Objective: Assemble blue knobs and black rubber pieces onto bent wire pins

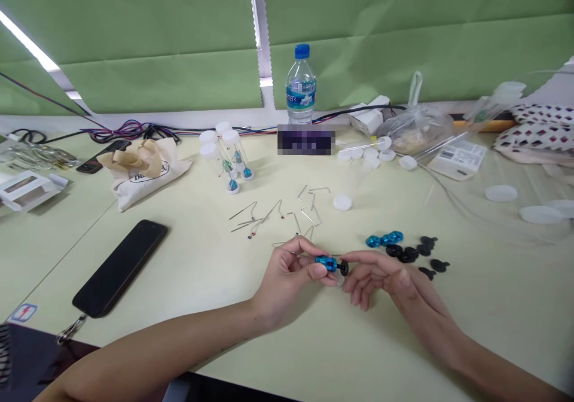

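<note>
My left hand (296, 270) pinches a small shiny blue metallic part (326, 262) between thumb and fingers. A black disc with a stem (343, 267) sticks out of the blue part's right end. Fingers loosely curved and apart, my right hand (381, 276) is just to the right, its index fingertip at or very near the black disc. I cannot tell whether it touches. Right of the hands lie more blue metallic parts (384, 239) and several black discs with stems (408, 254). Beyond my left hand are scattered bent metal wires (260, 219), some tipped with small balls.
White-capped clear tubes (231, 157) holding blue and green pieces stand behind the wires. A water bottle (301, 88) is at the back. To the left lie a black phone (120, 268) and a cloth pouch (143, 171). White caps (342, 202) and a plastic bag (417, 130) are farther right.
</note>
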A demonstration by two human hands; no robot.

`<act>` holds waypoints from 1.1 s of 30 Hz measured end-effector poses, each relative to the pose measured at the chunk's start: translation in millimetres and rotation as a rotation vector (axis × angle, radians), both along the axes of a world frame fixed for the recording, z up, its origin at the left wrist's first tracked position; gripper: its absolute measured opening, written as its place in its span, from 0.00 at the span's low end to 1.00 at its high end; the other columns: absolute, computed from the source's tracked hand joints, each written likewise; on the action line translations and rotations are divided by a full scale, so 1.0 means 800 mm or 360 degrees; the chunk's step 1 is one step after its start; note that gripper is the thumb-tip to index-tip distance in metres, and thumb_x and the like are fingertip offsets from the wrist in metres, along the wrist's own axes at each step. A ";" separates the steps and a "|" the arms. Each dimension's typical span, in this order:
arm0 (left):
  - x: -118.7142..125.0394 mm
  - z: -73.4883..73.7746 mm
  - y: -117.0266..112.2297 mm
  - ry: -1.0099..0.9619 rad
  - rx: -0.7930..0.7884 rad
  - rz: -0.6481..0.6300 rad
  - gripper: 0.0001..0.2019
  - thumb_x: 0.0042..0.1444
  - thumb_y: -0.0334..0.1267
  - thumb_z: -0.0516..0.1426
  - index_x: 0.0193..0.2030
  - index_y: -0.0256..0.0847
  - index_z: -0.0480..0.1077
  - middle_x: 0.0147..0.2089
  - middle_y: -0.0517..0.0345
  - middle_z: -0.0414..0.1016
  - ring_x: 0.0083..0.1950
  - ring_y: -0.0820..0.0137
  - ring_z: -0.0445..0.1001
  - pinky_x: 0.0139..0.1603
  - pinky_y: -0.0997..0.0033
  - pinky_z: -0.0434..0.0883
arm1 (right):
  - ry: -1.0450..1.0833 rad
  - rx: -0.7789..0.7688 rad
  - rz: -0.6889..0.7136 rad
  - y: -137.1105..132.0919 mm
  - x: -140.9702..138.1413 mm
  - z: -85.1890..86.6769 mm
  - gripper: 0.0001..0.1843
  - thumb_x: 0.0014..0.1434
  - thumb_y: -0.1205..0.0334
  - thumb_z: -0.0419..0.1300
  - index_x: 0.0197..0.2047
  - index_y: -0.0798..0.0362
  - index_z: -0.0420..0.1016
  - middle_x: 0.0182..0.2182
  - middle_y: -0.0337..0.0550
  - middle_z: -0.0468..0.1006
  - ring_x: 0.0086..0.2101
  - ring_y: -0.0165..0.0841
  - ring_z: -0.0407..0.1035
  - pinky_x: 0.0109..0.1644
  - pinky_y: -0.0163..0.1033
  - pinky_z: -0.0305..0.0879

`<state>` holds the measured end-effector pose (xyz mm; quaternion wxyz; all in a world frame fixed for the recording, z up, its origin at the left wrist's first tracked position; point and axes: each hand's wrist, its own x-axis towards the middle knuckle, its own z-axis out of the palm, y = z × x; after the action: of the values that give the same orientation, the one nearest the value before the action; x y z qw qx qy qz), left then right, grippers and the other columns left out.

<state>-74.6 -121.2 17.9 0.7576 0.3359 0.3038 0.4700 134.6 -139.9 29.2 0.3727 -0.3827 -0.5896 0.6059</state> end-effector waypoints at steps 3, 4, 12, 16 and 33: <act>-0.001 0.000 0.001 0.0001 -0.0002 0.0001 0.06 0.53 0.31 0.65 0.35 0.35 0.72 0.31 0.59 0.79 0.31 0.75 0.79 0.39 0.75 0.75 | -0.0004 -0.0012 -0.0009 0.000 0.000 -0.001 0.30 0.67 0.40 0.40 0.55 0.50 0.71 0.36 0.49 0.79 0.32 0.37 0.73 0.35 0.41 0.71; -0.001 0.000 0.001 -0.0005 -0.0005 0.0003 0.06 0.53 0.31 0.65 0.35 0.35 0.72 0.31 0.59 0.79 0.31 0.75 0.79 0.39 0.75 0.75 | -0.0008 -0.0019 -0.0010 0.001 0.000 -0.002 0.30 0.67 0.40 0.40 0.55 0.50 0.71 0.36 0.49 0.79 0.32 0.37 0.73 0.35 0.41 0.71; 0.001 0.002 0.000 -0.0014 -0.0009 0.0010 0.07 0.52 0.31 0.65 0.34 0.35 0.72 0.31 0.59 0.79 0.31 0.75 0.79 0.38 0.75 0.75 | -0.0002 -0.0017 -0.0005 0.001 0.000 -0.004 0.30 0.67 0.40 0.40 0.55 0.49 0.71 0.36 0.48 0.79 0.32 0.36 0.73 0.35 0.40 0.70; 0.000 0.003 0.000 0.0006 -0.0015 0.0009 0.07 0.52 0.32 0.66 0.34 0.35 0.72 0.31 0.58 0.79 0.31 0.74 0.79 0.38 0.75 0.75 | 0.0000 -0.0018 -0.0008 0.001 0.000 -0.003 0.30 0.67 0.40 0.40 0.55 0.48 0.70 0.36 0.47 0.79 0.32 0.35 0.73 0.35 0.40 0.70; 0.000 0.004 0.000 0.0036 -0.0026 0.0014 0.08 0.51 0.33 0.66 0.34 0.35 0.72 0.31 0.58 0.79 0.31 0.73 0.79 0.38 0.73 0.75 | -0.0019 -0.0014 -0.0009 0.000 -0.001 0.000 0.31 0.67 0.40 0.40 0.55 0.51 0.71 0.36 0.50 0.79 0.32 0.38 0.73 0.35 0.43 0.70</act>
<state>-74.9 -121.5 20.8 0.7549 0.3336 0.3177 0.4668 133.7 -140.1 29.3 0.3692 -0.3896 -0.5880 0.6051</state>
